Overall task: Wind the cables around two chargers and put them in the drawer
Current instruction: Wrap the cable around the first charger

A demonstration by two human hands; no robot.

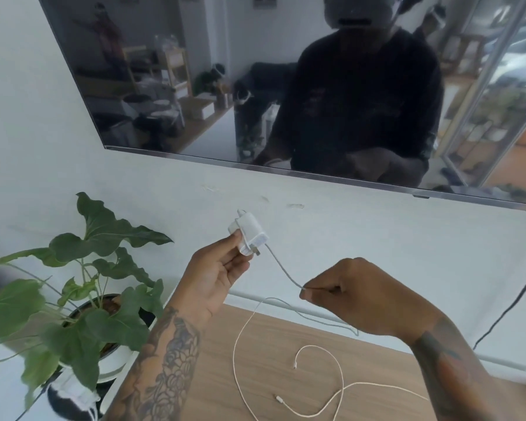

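My left hand [216,278] holds a white charger [249,233] up in front of the wall, its metal prongs pointing down and right. One turn of white cable crosses the charger's body. The cable [283,268] runs from the charger down to my right hand [349,296], which pinches it between thumb and forefinger. From there it hangs to the wooden tabletop [274,332] and lies in loose loops [337,387]. Two cable ends with small plugs rest on the wood. No second charger or drawer is visible.
A leafy green plant in a white pot [82,302] stands at the left of the table. A dark wall-mounted screen [255,86] hangs above, reflecting the room. A black cord [510,305] runs down the wall at the right.
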